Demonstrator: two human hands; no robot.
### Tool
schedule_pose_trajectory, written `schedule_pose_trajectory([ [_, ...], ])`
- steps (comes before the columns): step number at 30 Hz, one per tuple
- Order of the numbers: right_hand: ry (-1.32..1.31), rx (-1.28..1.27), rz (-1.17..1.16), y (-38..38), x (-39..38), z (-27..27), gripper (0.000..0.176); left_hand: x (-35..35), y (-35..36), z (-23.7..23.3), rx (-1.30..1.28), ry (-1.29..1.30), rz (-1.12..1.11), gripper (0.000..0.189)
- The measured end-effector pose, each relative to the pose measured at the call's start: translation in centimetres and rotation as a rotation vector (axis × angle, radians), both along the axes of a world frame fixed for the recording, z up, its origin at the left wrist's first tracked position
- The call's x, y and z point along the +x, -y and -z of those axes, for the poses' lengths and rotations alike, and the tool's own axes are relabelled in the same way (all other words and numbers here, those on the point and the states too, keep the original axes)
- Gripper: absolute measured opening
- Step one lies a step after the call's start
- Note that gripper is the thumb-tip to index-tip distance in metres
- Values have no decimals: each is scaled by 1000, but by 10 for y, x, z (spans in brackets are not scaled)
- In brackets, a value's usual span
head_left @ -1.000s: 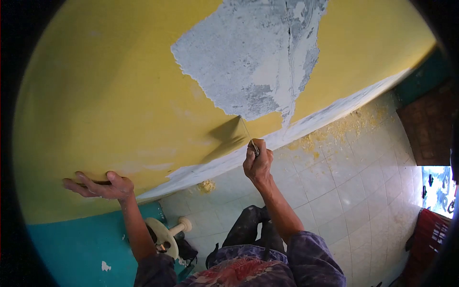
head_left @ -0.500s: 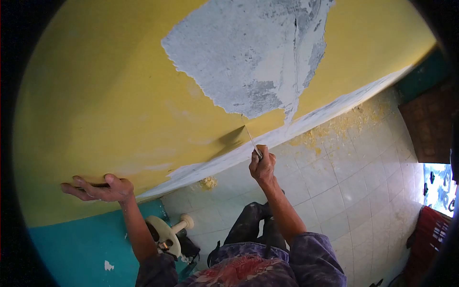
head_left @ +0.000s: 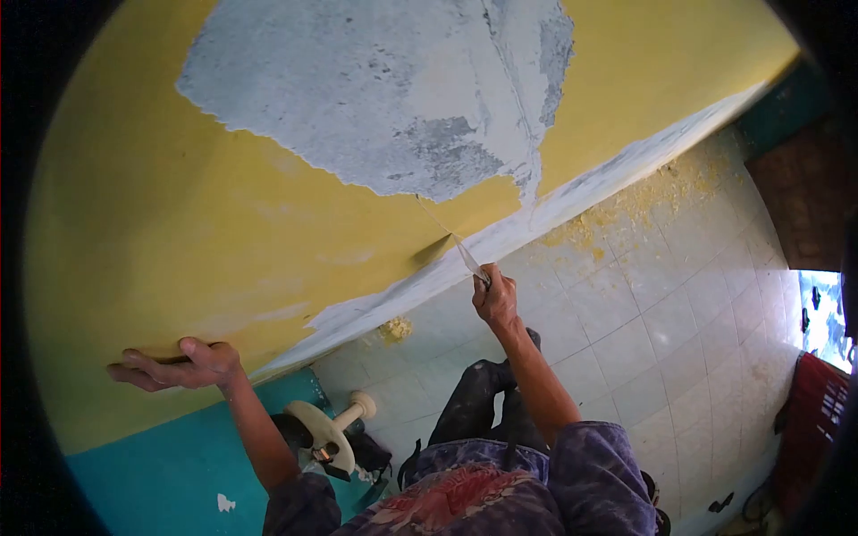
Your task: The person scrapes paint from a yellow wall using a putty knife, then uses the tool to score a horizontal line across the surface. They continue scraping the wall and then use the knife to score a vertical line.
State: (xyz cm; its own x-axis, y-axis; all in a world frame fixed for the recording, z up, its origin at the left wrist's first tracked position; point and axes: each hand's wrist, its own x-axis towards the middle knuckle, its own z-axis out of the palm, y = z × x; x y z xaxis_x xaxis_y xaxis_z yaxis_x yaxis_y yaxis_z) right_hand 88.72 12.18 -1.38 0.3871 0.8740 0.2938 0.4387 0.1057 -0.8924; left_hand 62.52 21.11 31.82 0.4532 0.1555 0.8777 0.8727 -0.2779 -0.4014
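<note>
My right hand [head_left: 496,295] is closed around the handle of a putty knife [head_left: 468,256]. Its blade tip touches the yellow painted wall [head_left: 295,232] near the lower painted edge. A thin scored line [head_left: 433,214] runs from the tip up to the bottom of a bare grey patch [head_left: 375,98], whose edge is jagged. Off to the left, my left hand [head_left: 183,364] lies against the yellow wall with fingers stretched out, holding nothing.
Yellow paint flakes [head_left: 626,210] litter the tiled floor [head_left: 626,357] along the wall, with a small heap [head_left: 395,330] nearer me. A cream pedestal table [head_left: 313,433] holding small items stands at lower left by a teal wall section [head_left: 161,482]. A brown panel [head_left: 800,196] is at right.
The putty knife's tip has moved down the wall, away from the bare patch, leaving a longer scored line. My left hand stays on the wall. The view has shifted, too.
</note>
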Motion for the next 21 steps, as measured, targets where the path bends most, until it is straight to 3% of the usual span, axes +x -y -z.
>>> schedule_pose_trajectory([
  [10, 40, -72, -2, 18, 9, 49, 7, 4, 0, -1, 29, -17, 43, 59],
  [13, 17, -171, 13, 40, 12, 68, 11, 0, 5, 0, 15, -31, -35, 61],
  [16, -138, -596, 131, 92, 17, 93, 22, 3, -1, 0, 26, -7, 9, 61],
  [21, -69, -890, 272, 200, 14, 111, 35, 3, 0, -2, 33, 3, 51, 59],
])
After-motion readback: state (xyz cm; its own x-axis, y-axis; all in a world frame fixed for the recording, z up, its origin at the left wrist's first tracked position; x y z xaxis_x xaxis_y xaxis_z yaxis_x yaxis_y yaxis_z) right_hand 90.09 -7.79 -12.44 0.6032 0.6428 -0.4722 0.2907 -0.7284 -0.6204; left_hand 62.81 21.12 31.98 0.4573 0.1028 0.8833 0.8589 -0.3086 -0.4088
